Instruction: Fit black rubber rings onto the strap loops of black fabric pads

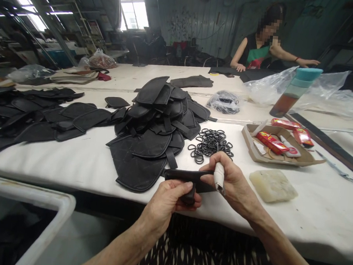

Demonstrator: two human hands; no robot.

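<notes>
Nearest me is the patterned cloth (181, 256) over my lap, with the white bin (62, 200) low on my left. Just over the table (81, 165) edge, my left hand (161, 199) is closed, thumb pressing a folded, blocky part of the black piece (188, 175) against curled fingers. My right hand (232, 178) is curled round a white-wrapped tool (219, 175), thumb and fingertips also at the piece's far end; I can't see the tool's working tip well.

The piece looks light, leathery and bendy, firmer at its thick fold, perhaps a little slick. I'd grip that fold and the flat end, leaving the middle free to flex; it seems unlikely to break, though a point could scratch it.

The heap of black pieces (150, 146) crowds my left knuckles, and loose black rings (210, 146) lie just beyond my right, easy to scatter. The pale block (272, 185) sits right of my wrist, so I have more room toward my body than sideways. Past it are the cardboard tray (280, 161), then the tilted tumbler (296, 91); farther off, a co-worker (257, 53) reaches across the table.
</notes>
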